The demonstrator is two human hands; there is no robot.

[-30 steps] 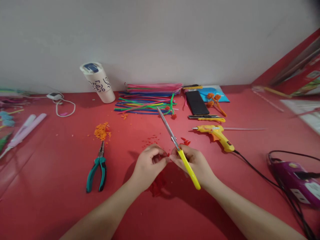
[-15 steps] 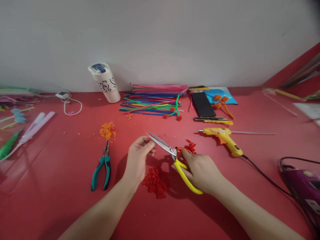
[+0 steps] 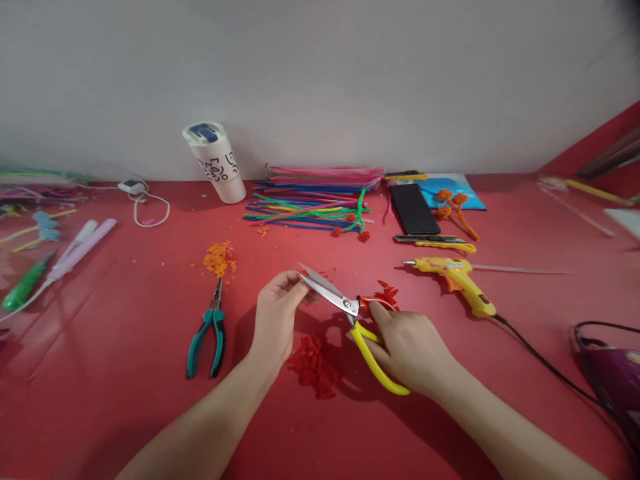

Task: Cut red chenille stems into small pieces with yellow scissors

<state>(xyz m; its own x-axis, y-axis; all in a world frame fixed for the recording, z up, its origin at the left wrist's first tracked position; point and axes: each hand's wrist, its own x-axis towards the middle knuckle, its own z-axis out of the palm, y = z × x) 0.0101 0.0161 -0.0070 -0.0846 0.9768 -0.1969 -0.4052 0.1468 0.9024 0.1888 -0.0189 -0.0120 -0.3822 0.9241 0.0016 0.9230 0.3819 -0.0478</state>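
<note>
My right hand (image 3: 413, 350) is closed around the yellow handles of a pair of scissors (image 3: 333, 295). The blades are a little apart and point up and left, with their tips at the fingers of my left hand (image 3: 280, 310). Thumb and fingers of that hand are pinched together on a small red piece (image 3: 306, 273), mostly hidden by the fingers and blades. Below the scissors lies a heap of red fuzzy snippets (image 3: 317, 363). More red pieces (image 3: 387, 293) lie just beyond my right hand.
Teal-handled pliers (image 3: 214, 337) and orange clippings (image 3: 219, 259) lie left. Coloured pipe cleaners (image 3: 305, 207) lie at the back beside a white tumbler (image 3: 217, 163). Rightward are a phone (image 3: 414, 209), a utility knife (image 3: 435, 241) and a yellow glue gun (image 3: 455, 277) with its cord.
The whole view has shifted slightly, so things on the table sit a little further right. Both hands keep nearly the same pose, with the scissors still at the left fingertips.
</note>
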